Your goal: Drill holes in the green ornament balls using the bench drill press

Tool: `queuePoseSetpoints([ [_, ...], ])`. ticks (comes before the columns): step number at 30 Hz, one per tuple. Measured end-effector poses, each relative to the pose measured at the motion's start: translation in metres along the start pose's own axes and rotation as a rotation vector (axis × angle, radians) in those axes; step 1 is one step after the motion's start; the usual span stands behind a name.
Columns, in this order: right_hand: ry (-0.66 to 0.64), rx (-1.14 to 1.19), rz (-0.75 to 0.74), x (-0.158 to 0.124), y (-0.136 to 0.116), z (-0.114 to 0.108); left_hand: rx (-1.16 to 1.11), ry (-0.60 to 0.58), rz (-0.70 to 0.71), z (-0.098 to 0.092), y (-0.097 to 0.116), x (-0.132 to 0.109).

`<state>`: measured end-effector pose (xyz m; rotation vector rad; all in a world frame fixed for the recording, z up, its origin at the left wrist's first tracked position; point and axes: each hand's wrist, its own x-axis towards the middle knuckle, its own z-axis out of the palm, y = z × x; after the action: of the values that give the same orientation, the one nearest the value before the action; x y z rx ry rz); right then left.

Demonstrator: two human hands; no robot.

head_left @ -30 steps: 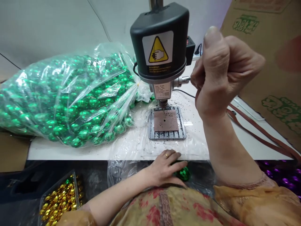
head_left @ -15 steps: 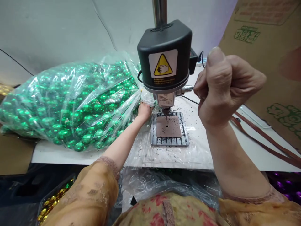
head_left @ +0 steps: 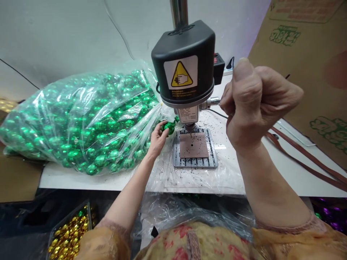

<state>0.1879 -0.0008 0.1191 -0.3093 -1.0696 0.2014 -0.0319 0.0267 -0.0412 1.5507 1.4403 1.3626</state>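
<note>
Between the thumb and fingers of my left hand [head_left: 158,140] is a shiny green faceted bead [head_left: 168,128], held just left of the drill press [head_left: 184,65]. My right hand [head_left: 256,103] is closed around the press's feed handle, whose metal hub [head_left: 213,101] shows beside the fingers. Below the drill chuck [head_left: 190,128], a brown square pad [head_left: 193,145] with a small dark hole lies on the slotted metal base [head_left: 195,163]. A clear plastic bag [head_left: 81,119] full of green beads lies on the table to the left, its mouth near my left hand.
Dark shavings are scattered over the white table [head_left: 81,180] and plastic sheet [head_left: 222,177]. A cardboard box [head_left: 306,68] and brown strap [head_left: 306,155] are at the right. Gold beads [head_left: 65,234] fill a container below left; purple beads [head_left: 330,216] show below right.
My left hand has drawn back from the bag's mouth toward me, and a green bead now shows in its fingers. My right hand stays on the handle. The view has shifted slightly.
</note>
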Motion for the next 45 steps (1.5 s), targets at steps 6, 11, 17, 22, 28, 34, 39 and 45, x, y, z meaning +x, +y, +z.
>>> queuePoseSetpoints([
  [6,-0.006,-0.003,0.024,0.000,-0.005,0.000,-0.461,-0.144,-0.274,0.004,0.021,-0.039],
  [11,-0.016,-0.005,0.029,0.000,-0.006,-0.001,-0.251,-0.158,-0.157,0.011,0.018,-0.045],
  [17,-0.021,-0.090,0.051,-0.001,-0.006,-0.002,-0.042,-0.173,-0.018,0.021,0.014,-0.041],
  [22,-0.041,-0.151,0.068,-0.003,-0.009,-0.004,0.052,-0.233,0.055,0.032,0.016,-0.042],
  [28,-0.076,-0.160,0.049,-0.003,-0.008,-0.007,0.220,-0.239,0.221,0.042,0.024,-0.041],
  [34,-0.061,-0.098,0.020,-0.002,-0.003,-0.005,0.070,-0.270,0.159,0.055,0.014,-0.046],
  [39,-0.067,-0.080,0.016,-0.001,-0.005,-0.004,-0.064,-0.261,0.105,0.062,0.000,-0.051],
  [45,-0.048,-0.029,0.011,-0.002,-0.005,-0.004,-0.066,-0.269,0.105,0.062,-0.001,-0.053],
])
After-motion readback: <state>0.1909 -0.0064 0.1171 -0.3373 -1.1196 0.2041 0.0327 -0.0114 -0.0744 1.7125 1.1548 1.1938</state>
